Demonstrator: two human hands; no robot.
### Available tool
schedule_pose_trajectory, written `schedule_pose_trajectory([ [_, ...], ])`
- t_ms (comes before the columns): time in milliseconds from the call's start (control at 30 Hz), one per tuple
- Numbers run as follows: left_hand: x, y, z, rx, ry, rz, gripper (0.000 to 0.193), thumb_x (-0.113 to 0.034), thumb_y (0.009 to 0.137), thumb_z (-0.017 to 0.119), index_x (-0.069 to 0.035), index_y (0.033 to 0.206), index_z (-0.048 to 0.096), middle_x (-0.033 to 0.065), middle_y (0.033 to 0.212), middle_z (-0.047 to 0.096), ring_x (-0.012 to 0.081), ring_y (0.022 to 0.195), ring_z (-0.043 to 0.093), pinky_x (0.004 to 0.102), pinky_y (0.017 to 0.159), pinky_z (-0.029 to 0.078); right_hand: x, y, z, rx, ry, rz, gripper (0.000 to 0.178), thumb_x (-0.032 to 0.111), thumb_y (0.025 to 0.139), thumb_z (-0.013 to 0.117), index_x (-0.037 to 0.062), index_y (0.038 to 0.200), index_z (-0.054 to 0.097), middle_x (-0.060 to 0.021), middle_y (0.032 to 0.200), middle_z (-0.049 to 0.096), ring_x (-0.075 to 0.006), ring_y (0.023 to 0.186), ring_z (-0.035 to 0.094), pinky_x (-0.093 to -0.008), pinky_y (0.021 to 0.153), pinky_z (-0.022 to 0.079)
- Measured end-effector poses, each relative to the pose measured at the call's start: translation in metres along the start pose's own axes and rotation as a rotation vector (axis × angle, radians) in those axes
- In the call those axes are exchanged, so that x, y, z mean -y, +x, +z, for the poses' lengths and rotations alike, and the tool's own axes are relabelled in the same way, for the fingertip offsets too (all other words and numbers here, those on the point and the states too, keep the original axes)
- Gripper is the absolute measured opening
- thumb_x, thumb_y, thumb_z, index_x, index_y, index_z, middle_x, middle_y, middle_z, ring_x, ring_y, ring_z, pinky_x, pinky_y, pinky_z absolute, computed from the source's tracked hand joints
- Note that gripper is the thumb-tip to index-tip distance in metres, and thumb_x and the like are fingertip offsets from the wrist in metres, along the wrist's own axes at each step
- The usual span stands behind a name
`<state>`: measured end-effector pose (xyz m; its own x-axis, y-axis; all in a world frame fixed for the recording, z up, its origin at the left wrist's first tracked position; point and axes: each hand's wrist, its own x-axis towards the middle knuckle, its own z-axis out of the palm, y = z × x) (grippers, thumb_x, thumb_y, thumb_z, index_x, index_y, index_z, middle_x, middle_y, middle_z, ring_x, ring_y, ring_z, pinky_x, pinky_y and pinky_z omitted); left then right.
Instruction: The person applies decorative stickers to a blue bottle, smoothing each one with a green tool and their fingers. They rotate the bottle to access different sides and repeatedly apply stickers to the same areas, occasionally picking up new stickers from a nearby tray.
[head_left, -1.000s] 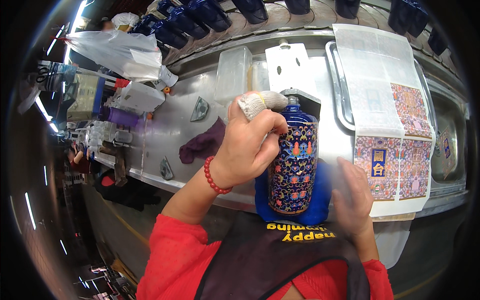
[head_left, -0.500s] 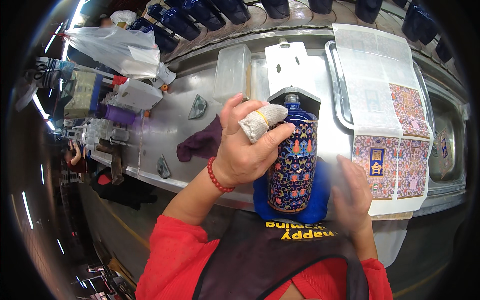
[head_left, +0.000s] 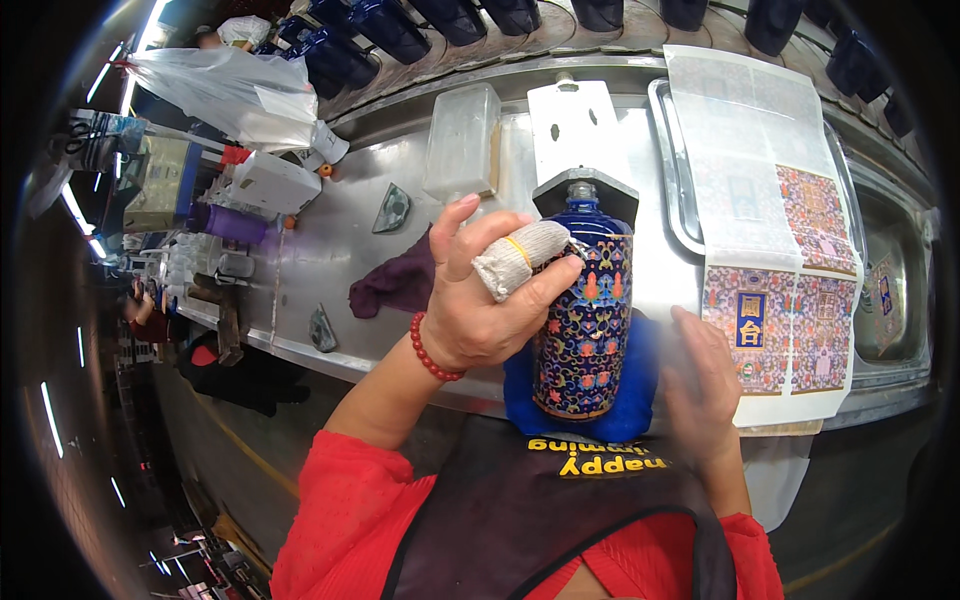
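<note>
A dark blue bottle [head_left: 580,345] with a colourful floral decal lies on its back, neck away from me, over a blue cloth [head_left: 640,390]. Its neck rests at a grey angled holder [head_left: 545,193]. My left hand [head_left: 490,300] is at the bottle's upper left, a whitish cloth cover [head_left: 518,258] with a yellow band on one finger. Thumb and covered finger pinch the corner of the patterned decal [head_left: 577,250] at the shoulder. Blurred by motion, my right hand [head_left: 708,385] is just right of the bottle, fingers stretched out, holding nothing.
Printed decal sheets [head_left: 780,330] lie on the right, partly over a metal tray [head_left: 675,170], near a sink [head_left: 895,300]. A clear plastic box [head_left: 462,140], a purple cloth [head_left: 395,283] and dark angular pieces [head_left: 392,208] lie left. Blue bottles [head_left: 510,12] line the back.
My left thumb and covered finger have come slightly lower on the bottle, with more of the decal's corner showing between them. My right hand stays beside the bottle, still blurred.
</note>
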<state>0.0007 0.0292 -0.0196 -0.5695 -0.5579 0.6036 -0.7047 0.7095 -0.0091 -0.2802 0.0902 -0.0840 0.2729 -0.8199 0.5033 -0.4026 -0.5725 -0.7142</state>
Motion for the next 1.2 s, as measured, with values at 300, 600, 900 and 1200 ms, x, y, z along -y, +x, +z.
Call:
schedule_pose_trajectory([
  [300, -0.004, -0.001, 0.003, -0.011, -0.014, -0.028, 0.036, -0.003, 0.078, 0.066, -0.014, 0.111, 0.078, 0.0091, 0.112, 0.072, 0.0318, 0.109, 0.060, 0.0545, 0.112, 0.034, -0.004, -0.013, -0.013, -0.042, 0.066, -0.018, 0.058, -0.005, 0.080, 0.074, -0.0041, 0.135, 0.056, -0.0258, 0.131, 0.063, -0.0402, 0.113, 0.064, -0.0462, 0.095, 0.052],
  [600, -0.021, -0.037, 0.009, -0.050, -0.166, -0.277, 0.033, 0.001, 0.093, 0.057, -0.002, 0.124, 0.067, 0.0178, 0.120, 0.068, 0.0362, 0.119, 0.058, 0.0550, 0.113, 0.035, -0.008, -0.052, -0.059, -0.239, -0.059, 0.052, 0.048, -0.003, 0.087, 0.069, -0.0047, 0.133, 0.055, -0.0310, 0.133, 0.060, -0.0397, 0.112, 0.065, -0.0456, 0.094, 0.053],
  [900, -0.047, -0.116, 0.023, -0.116, -0.558, -0.831, 0.042, -0.010, 0.102, 0.049, 0.008, 0.139, 0.049, 0.0196, 0.141, 0.052, 0.0279, 0.133, 0.048, 0.0409, 0.116, 0.033, -0.072, -0.106, -0.159, -0.617, -0.575, 0.192, 0.045, -0.003, 0.097, 0.056, -0.0030, 0.142, 0.052, -0.0268, 0.148, 0.050, -0.0330, 0.124, 0.058, -0.0388, 0.096, 0.051],
  [1200, -0.069, -0.181, 0.025, -0.135, -0.812, -1.072, 0.042, -0.023, 0.109, 0.045, 0.006, 0.139, 0.043, 0.0142, 0.136, 0.050, 0.0220, 0.127, 0.049, 0.0385, 0.112, 0.036, -0.136, -0.125, -0.235, -0.583, -0.951, 0.281, 0.044, -0.005, 0.096, 0.059, 0.0059, 0.139, 0.062, -0.0191, 0.153, 0.047, -0.0345, 0.139, 0.048, -0.0415, 0.112, 0.041],
])
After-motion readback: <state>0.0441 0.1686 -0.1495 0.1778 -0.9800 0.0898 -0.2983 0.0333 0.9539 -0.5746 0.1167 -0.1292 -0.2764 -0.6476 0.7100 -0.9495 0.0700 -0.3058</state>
